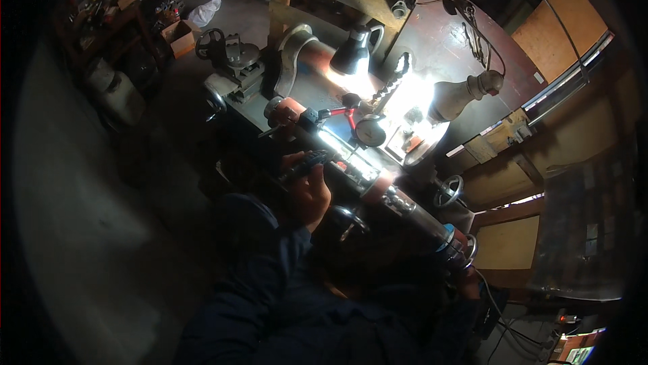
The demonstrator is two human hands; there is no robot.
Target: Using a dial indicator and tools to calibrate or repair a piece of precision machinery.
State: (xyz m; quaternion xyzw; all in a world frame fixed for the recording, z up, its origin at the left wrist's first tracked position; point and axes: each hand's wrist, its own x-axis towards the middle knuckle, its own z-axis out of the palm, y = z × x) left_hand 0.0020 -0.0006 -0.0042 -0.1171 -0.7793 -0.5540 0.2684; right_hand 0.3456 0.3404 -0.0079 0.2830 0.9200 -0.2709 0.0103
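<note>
Right of the dial gauge (370, 132) and nearer, the right hand (468, 284) is held low beside a blue-banded cylinder (426, 222); its grip cannot be told. Left of the gauge and nearer, a dark object (312, 159) is clasped in the grip of the upturned left hand (312, 196). Beyond the gauge, glare is cast by a dark-shaded lamp (352, 54).

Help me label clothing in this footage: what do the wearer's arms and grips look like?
Both sleeves are long and dark blue, without clear markings. The left grip is a bare hand, no glove; the right grip is too shadowed for detail.
</note>
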